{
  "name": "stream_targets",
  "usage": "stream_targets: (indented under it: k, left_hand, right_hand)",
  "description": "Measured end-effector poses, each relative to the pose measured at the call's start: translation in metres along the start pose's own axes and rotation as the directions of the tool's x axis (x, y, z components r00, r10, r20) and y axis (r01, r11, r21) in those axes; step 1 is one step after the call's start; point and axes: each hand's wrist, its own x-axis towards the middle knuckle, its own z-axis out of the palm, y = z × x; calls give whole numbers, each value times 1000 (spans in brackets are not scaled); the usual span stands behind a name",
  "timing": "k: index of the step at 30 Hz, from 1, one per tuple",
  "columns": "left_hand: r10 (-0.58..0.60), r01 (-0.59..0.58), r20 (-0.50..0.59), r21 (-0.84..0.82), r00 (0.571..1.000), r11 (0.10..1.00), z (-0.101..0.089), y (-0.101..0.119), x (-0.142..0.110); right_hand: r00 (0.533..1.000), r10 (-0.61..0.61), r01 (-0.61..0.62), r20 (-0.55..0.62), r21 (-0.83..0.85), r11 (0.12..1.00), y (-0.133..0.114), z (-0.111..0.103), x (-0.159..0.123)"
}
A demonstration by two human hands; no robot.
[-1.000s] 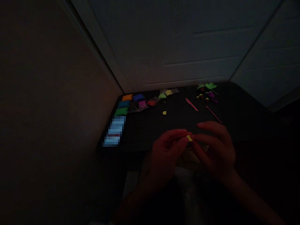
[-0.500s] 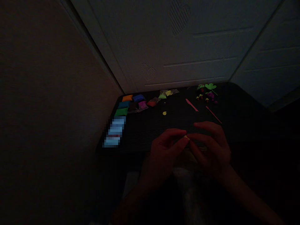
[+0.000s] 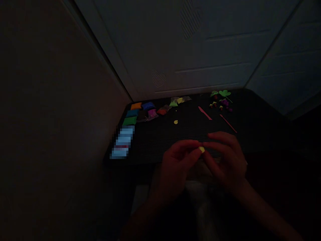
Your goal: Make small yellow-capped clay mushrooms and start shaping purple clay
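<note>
A small flat piece of yellow clay (image 3: 202,150) is pinched at the fingertips of both hands, just in front of the dark table's near edge. My left hand (image 3: 177,163) grips it between thumb and index finger. From the other side, my right hand (image 3: 227,159) holds it with thumb and a finger, while another finger is raised. Farther back on the table lies a flat yellow clay disc (image 3: 176,122) with a notch in its edge, and a tiny yellow bit (image 3: 176,110) is behind it.
Coloured clay packets (image 3: 152,114) line the table's back left, beside a blurred lit screen (image 3: 122,142). A pink plastic knife (image 3: 205,113) and a thin pink tool (image 3: 228,123) lie to the right. Behind them are little clay mushrooms (image 3: 214,104), a purple cluster (image 3: 225,103) and a green clover shape (image 3: 225,93).
The yellow clay between my fingertips has turned and shows more of its flat, rounded face. Both hands stay in nearly the same place.
</note>
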Motion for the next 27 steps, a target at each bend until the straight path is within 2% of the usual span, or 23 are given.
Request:
stream_targets:
  k: [13, 27]
  left_hand:
    - [15, -14, -18, 46, 1000, 999, -2, -2, 1]
    - [-30, 28, -52, -34, 998, 999, 1, -2, 4]
  right_hand:
    - [999, 9, -8, 34, -26, 1000, 1, -2, -3]
    - [996, 69, -71, 52, 33, 997, 3, 0, -3]
